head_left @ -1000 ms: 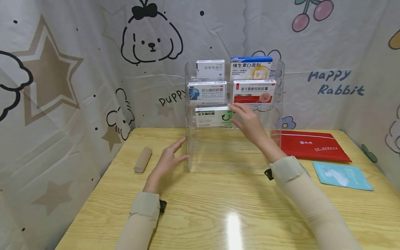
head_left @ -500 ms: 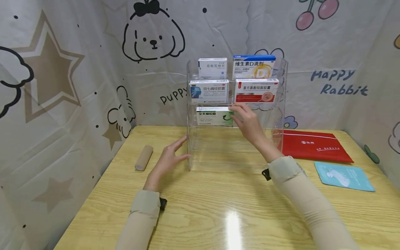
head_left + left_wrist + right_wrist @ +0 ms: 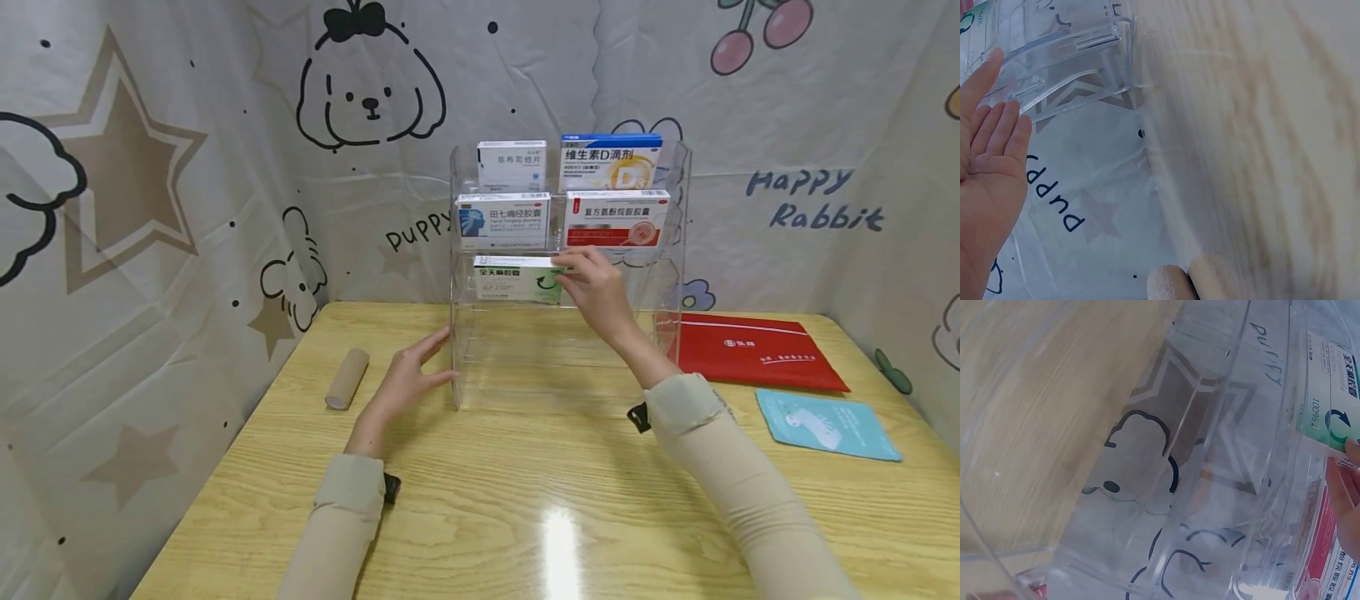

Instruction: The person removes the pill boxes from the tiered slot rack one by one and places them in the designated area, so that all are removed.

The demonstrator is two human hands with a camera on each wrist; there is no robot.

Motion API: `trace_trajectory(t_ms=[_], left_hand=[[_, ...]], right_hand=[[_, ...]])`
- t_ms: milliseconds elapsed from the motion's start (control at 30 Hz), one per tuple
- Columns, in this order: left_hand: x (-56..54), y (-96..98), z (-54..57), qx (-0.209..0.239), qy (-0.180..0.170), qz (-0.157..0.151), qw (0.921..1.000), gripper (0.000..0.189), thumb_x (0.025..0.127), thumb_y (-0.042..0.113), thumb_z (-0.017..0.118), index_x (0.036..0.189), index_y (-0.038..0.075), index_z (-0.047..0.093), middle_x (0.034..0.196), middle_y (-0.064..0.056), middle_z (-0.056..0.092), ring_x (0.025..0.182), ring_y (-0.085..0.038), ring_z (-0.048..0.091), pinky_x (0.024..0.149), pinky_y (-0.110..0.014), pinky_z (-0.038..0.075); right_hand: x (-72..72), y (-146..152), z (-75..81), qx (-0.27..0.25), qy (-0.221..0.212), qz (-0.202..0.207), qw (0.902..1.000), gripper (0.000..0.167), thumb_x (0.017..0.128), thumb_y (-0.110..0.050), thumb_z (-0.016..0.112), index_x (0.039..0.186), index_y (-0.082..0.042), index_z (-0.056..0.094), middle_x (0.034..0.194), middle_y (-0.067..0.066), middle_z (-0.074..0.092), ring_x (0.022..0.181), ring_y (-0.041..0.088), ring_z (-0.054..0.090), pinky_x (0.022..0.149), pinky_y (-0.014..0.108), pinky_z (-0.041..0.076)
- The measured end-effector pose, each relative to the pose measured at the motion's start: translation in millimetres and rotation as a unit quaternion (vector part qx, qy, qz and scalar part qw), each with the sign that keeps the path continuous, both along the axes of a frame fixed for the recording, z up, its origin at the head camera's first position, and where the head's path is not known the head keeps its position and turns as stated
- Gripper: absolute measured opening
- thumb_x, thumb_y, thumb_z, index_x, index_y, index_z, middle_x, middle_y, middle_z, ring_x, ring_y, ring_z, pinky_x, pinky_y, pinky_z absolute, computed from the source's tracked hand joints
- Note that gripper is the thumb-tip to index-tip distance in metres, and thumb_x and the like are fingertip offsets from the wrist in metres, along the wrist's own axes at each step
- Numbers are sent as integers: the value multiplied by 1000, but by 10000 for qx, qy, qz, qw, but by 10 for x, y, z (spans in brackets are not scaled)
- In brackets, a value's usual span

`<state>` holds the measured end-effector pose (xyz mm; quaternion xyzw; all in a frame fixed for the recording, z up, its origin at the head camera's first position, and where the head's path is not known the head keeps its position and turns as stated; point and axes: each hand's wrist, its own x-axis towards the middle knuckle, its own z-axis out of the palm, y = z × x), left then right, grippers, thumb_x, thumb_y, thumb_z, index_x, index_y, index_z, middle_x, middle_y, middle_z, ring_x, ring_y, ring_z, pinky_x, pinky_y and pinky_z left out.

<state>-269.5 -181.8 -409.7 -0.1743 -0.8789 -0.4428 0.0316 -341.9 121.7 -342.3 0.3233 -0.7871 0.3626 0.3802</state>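
A clear acrylic display rack (image 3: 551, 379) stands upright on the table. In its third tier from the top, on the left, sits a white and green medicine box (image 3: 506, 281). My right hand (image 3: 600, 296) pinches this box at its right end, fingers over the top edge and thumb in front. In the right wrist view the fingertips (image 3: 1349, 450) lie at the box's green end. My left hand (image 3: 408, 371) is at the rack's left side, fingers extended with the thumb apart. The left wrist view shows that palm (image 3: 994, 181) with straight fingers beside the clear plastic.
Higher tiers hold a white box (image 3: 512, 165), a blue-topped vitamin D box (image 3: 609, 162), a blue and white box (image 3: 504, 222) and a red and white box (image 3: 615, 220). A cardboard tube (image 3: 347, 379) lies left. Right lie a red pouch (image 3: 757, 354) and a light blue packet (image 3: 828, 425).
My right thumb has moved in and up against the green and white box's right end, so that hand now pinches it. The left hand has stayed at the rack. The head view shifted slightly.
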Motion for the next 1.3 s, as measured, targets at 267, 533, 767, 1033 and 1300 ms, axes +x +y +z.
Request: trace_trajectory(t_ms=[267, 533, 767, 1033, 1300], left_hand=[[-16, -4, -7, 129, 9, -43, 9999, 75, 86, 12, 74, 151, 7, 37, 152, -16, 44, 141, -32, 43, 116, -48, 40], [-20, -6, -1, 270, 7, -122, 9996, 76, 85, 12, 75, 151, 7, 37, 153, -15, 43, 141, -32, 43, 115, -48, 41], [-13, -16, -4, 242, 4, -87, 9997, 76, 84, 12, 75, 151, 8, 38, 152, -15, 44, 140, -31, 45, 113, -49, 42], [-35, -20, -28, 297, 199, -76, 9993, 75, 82, 11, 77, 148, 5, 42, 148, -16, 49, 136, -32, 49, 112, -47, 44], [-45, -27, -29, 318, 293, -25, 9991, 73, 81, 10, 78, 146, 6, 45, 144, -17, 53, 133, -33, 52, 111, -45, 45]], right_hand=[[43, 56, 45, -141, 12, 32, 9999, 22, 83, 5, 72, 105, 4, 71, 108, 21, 66, 99, 33, 68, 79, 35, 63], [111, 97, 100, -470, 289, 229, 9982, 25, 80, 9, 73, 105, 8, 69, 107, 23, 65, 94, 33, 68, 87, 9, 54], [208, 132, 129, -662, 500, 202, 9964, 24, 80, 10, 73, 104, 8, 70, 104, 23, 65, 93, 33, 67, 87, 6, 52], [426, 169, 77, -544, 436, 229, 9973, 25, 78, 9, 75, 102, 5, 72, 103, 20, 66, 94, 31, 67, 87, 6, 53], [682, 171, -37, -268, 382, 303, 9985, 28, 73, 11, 78, 99, 3, 73, 98, 16, 67, 90, 29, 66, 84, 5, 52]])
